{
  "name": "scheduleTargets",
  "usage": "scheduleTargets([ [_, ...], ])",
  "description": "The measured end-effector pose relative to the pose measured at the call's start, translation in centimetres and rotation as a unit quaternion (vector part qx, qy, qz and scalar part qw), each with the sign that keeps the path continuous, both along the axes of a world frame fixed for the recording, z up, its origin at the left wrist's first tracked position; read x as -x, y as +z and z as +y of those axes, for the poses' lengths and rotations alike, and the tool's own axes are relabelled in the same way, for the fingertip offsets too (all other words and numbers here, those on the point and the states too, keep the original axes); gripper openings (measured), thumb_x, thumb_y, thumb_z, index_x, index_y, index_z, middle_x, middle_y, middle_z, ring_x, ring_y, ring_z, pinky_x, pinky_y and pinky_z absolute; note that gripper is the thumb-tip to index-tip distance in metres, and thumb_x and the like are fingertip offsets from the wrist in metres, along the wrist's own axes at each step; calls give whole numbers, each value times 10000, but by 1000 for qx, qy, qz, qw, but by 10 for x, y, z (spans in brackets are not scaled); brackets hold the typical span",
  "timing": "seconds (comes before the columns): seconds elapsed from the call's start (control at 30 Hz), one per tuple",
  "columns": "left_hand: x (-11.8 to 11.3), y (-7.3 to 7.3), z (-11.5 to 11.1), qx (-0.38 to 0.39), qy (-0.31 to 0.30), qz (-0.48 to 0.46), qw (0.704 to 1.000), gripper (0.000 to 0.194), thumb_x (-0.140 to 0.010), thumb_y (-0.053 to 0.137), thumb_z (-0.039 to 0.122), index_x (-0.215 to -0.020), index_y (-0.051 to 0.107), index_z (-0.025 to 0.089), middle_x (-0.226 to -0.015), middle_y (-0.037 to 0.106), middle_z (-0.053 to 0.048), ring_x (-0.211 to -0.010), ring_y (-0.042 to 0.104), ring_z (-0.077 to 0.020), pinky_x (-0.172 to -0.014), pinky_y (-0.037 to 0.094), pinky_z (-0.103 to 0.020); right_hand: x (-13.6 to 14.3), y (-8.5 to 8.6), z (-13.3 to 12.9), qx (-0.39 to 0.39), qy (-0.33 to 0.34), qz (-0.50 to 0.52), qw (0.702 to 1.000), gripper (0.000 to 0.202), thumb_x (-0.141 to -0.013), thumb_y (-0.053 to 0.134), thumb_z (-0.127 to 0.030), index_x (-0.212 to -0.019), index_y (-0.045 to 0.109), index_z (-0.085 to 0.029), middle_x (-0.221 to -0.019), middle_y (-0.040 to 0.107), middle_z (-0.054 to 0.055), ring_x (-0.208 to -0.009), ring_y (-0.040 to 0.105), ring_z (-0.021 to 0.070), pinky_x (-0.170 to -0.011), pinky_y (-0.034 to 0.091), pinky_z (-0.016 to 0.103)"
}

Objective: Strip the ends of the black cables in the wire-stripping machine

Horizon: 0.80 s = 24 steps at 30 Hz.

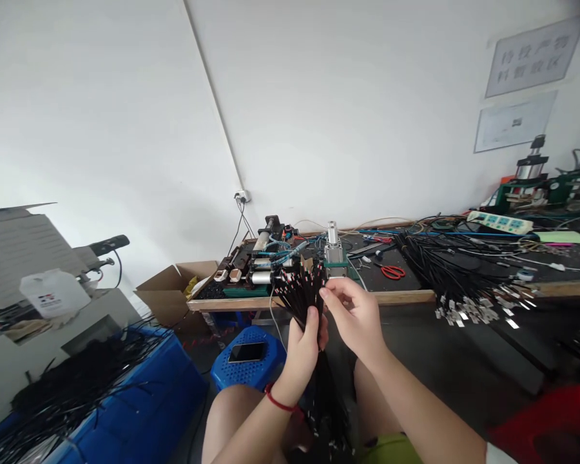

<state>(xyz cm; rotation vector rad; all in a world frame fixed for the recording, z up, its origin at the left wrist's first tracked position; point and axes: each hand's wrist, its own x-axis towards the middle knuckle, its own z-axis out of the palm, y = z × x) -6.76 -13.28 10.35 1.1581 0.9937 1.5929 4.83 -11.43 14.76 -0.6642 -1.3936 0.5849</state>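
Note:
My left hand (302,351), with a red cord bracelet at the wrist, is wrapped around a bundle of black cables (299,298). The bundle's stripped ends fan upward, showing small pale and reddish tips, while its lower lengths hang down between my knees. At the right side of the fan, my right hand (360,317) pinches thumb to forefinger at the end of a cable; its other fingers are curled. The exact tip between those fingers is too small to make out. Behind the bundle stands a small press with a metal cylinder (333,248).
A workbench (406,296) carries red-handled scissors (392,272), a heap of black cables with metal connectors (468,309) overhanging its edge, and a power strip (500,222). Left are a blue stool with a phone (246,352), an open carton (162,290) and a blue bin of cables (140,399).

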Motion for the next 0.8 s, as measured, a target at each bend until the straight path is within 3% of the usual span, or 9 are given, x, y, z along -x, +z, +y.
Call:
scheduleTargets([
  [0.13, -5, -7, 9, 24, -6, -20, 1000, 741, -717, 781, 915, -760, 581, 203, -518, 478, 84, -392, 402, -69, -407, 300, -201, 1, 7, 16, 4, 18, 9, 1000, 211, -996, 683, -402, -911, 718, -213, -695, 696, -5, -561, 640, 148, -509, 505, 234],
  [0.23, -3, -20, 20, 44, 22, -39, 998, 761, -711, 756, 941, -722, 560, 206, -500, 481, 79, -383, 384, -68, -388, 291, -199, 6, 2, 31, -1, 32, -3, 999, 167, -949, 742, -373, -947, 690, -215, -659, 641, -45, -509, 595, 125, -481, 471, 215],
  [0.33, 3, -41, 32, 64, 70, -63, 993, 726, -774, 740, 908, -671, 561, 212, -462, 497, 55, -387, 432, -92, -386, 328, -206, 14, -17, 46, -9, 27, -35, 999, 223, -904, 799, -322, -1039, 651, -224, -667, 599, -83, -470, 550, 100, -456, 442, 195],
  [0.43, 11, -64, 43, 71, 88, -79, 990, 619, -814, 786, 816, -811, 752, 198, -526, 624, 3, -424, 528, -150, -383, 408, -256, 22, -45, 60, -42, -10, -85, 995, 132, -977, 732, -269, -1057, 633, -234, -654, 580, -88, -494, 590, 103, -494, 487, 180],
  [0.57, 23, -87, 50, 120, 152, -57, 979, 668, -770, 823, 820, -1020, 855, 202, -833, 821, -81, -754, 770, -271, -568, 612, -303, 34, -81, 74, -86, -53, -83, 991, 130, -1016, 661, -190, -1120, 610, -249, -682, 636, -75, -480, 597, 91, -495, 516, 156],
  [0.63, 28, -94, 51, 137, 158, -45, 977, 738, -750, 805, 868, -1032, 869, 189, -786, 804, -77, -740, 754, -255, -613, 620, -297, 42, -94, 82, -81, -53, -51, 994, 214, -1000, 656, -151, -1181, 595, -250, -725, 649, -72, -481, 592, 83, -500, 530, 151],
  [0.7, 31, -99, 53, 172, 136, -53, 974, 802, -728, 789, 902, -1073, 873, 182, -630, 727, -39, -557, 646, -197, -515, 560, -280, 49, -105, 89, -76, -66, -3, 995, 292, -964, 672, -102, -1202, 581, -246, -761, 625, -71, -505, 577, 79, -502, 529, 152],
  [0.8, 34, -107, 59, 195, 113, -81, 971, 794, -730, 828, 860, -1146, 861, 185, -539, 647, 4, -463, 554, -158, -465, 514, -261, 58, -116, 95, -109, -112, 44, 987, 353, -876, 740, -14, -1096, 579, -239, -851, 593, -41, -623, 589, 98, -536, 531, 180],
])
